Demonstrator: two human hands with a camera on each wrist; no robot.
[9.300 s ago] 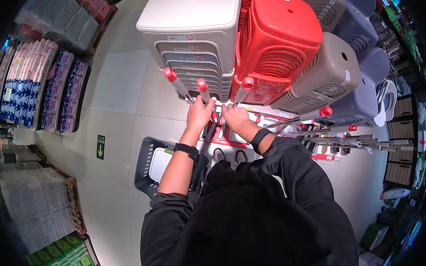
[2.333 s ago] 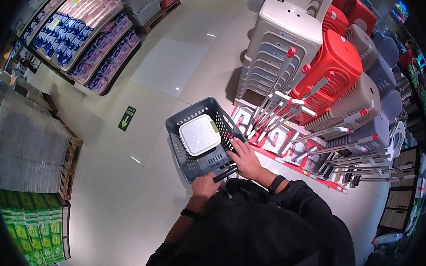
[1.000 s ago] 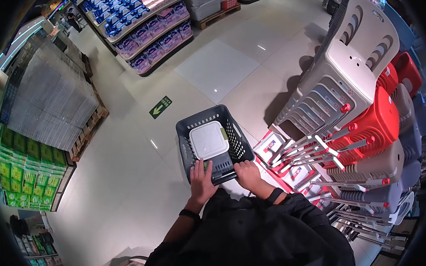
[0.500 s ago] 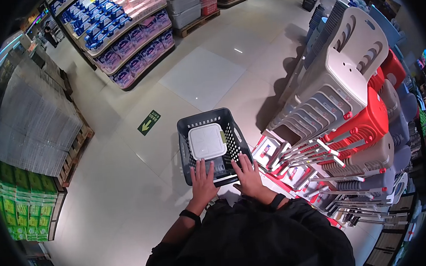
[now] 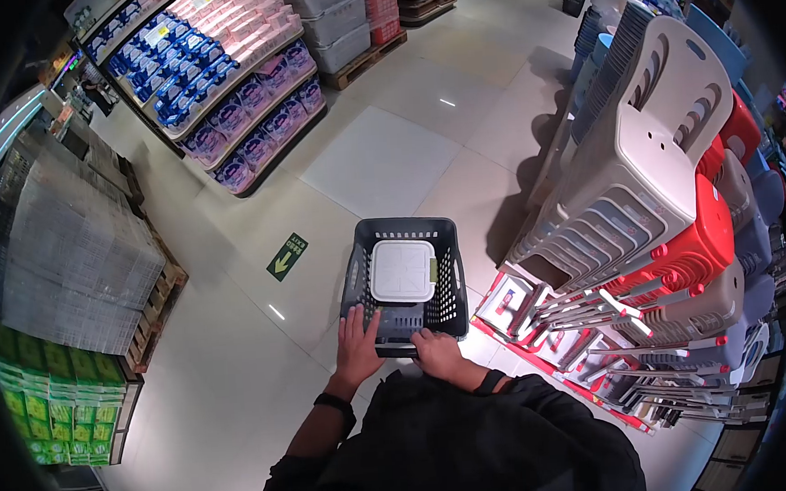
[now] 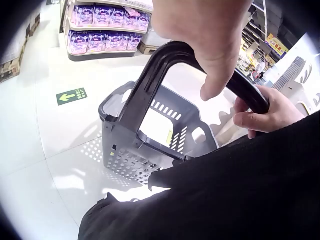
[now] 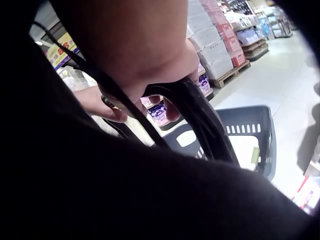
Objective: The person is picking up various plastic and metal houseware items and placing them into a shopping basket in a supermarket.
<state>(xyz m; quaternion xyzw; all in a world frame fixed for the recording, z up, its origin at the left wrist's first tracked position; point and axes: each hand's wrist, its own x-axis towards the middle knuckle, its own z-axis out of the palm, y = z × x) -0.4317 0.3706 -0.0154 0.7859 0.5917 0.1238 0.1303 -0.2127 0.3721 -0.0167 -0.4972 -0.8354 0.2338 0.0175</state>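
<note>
A dark grey shopping basket (image 5: 407,220) with a long black handle (image 6: 151,75) is in front of my body in the head view. Inside it lies a white lidded box (image 5: 401,270) with a green latch. My left hand (image 5: 357,348) rests on the handle bar with its fingers stretched forward; the left wrist view shows its thumb hanging down past the bar. My right hand (image 5: 440,357) grips the right part of the same bar, with thumb and fingers curled round it in the left wrist view. My sleeve covers much of the right wrist view.
On the right stand stacked chairs (image 5: 620,200) and stools (image 5: 703,240), with several mops (image 5: 595,310) leaning before them. Shelves of packs (image 5: 241,120) stand ahead, and wrapped pallets (image 5: 83,255) and green packs (image 5: 60,396) at left. An exit sign (image 5: 287,256) marks the floor.
Earlier both hands were at the mop handles; then they moved to the basket. Half a second ago both lay flat-fingered at its handle; now the right one is curled round it.
</note>
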